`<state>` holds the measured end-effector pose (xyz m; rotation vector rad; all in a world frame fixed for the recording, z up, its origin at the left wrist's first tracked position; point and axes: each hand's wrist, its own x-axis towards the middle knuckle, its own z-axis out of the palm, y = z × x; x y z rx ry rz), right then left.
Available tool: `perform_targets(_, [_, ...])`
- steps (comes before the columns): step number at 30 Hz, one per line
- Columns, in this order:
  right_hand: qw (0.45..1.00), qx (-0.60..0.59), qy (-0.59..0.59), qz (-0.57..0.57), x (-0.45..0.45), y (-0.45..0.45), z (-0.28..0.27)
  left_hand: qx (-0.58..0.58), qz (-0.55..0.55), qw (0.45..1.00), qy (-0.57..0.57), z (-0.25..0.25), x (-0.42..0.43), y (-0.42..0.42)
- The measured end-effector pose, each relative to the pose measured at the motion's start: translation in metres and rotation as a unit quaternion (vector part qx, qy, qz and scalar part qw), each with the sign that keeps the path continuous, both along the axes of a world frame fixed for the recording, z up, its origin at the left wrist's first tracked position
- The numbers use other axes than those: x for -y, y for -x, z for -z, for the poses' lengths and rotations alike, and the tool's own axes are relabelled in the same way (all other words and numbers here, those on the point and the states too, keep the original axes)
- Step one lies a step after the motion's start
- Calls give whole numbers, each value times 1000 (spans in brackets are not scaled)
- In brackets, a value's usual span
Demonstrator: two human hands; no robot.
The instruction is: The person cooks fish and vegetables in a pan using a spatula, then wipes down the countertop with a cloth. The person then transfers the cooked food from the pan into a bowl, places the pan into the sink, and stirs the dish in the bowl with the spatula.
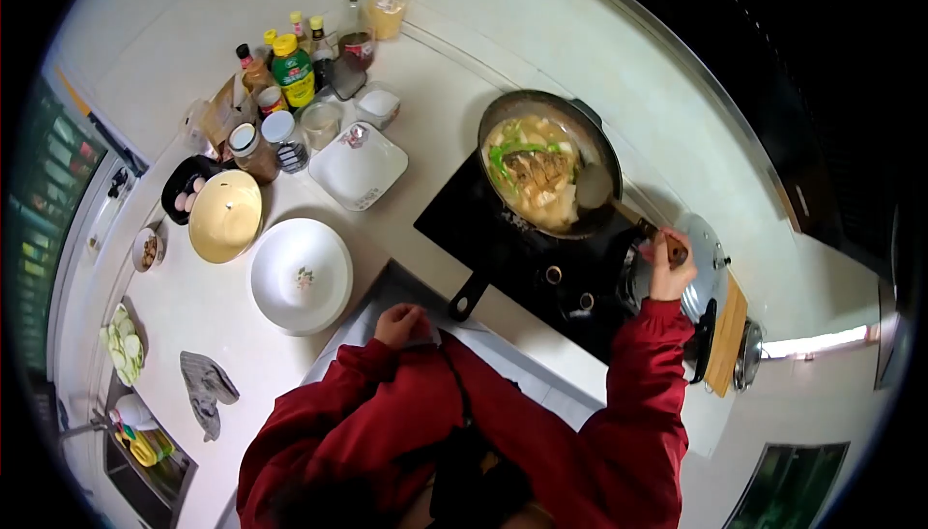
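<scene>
Head view: right arm reached far and right over the black cooktop [445, 220], forearm in its red sleeve [646, 350] running near to far. Right hand [671, 263] had its fingers closed round the handle end of the spatula [633, 217], in front of the metal lid [713, 263]. Spatula slanted far-left from the grip, blade inside the wok [601, 142] at its right side, next to the fish [539, 171] and greens [501, 154].

Left arm was bent in front of the body, low, at the near edge of the tabletop [387, 229]. Left hand [401, 326] sat between the white bowl [280, 287] on the left and a black handle [471, 295] on the right, touching neither. Its fingers were curled in; couldn't tell whether they had hold of anything.
</scene>
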<state>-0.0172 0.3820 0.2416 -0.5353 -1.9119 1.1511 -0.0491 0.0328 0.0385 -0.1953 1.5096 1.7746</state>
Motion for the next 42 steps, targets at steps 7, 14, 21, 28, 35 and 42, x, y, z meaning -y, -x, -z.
perform_targets(7, [997,23,-46,49,-3,-7,9,30,-22,996,-80,32,13,-1])
perform_targets(14, [990,-75,96,77,9,2,33,23,-28,997,-65,20,18,5])
perform_targets(21, [994,-62,52,74,8,-10,35,29,-25,999,-31,16,19,3])
perform_targets(28, [982,-131,83,112,-1,-31,17,22,-10,999,-39,22,18,4])
perform_targets(35, [939,-219,209,164,-12,-53,9,19,-8,998,-58,34,17,7])
perform_targets(42, [932,-211,248,161,-6,-55,22,14,5,999,-47,16,13,9])
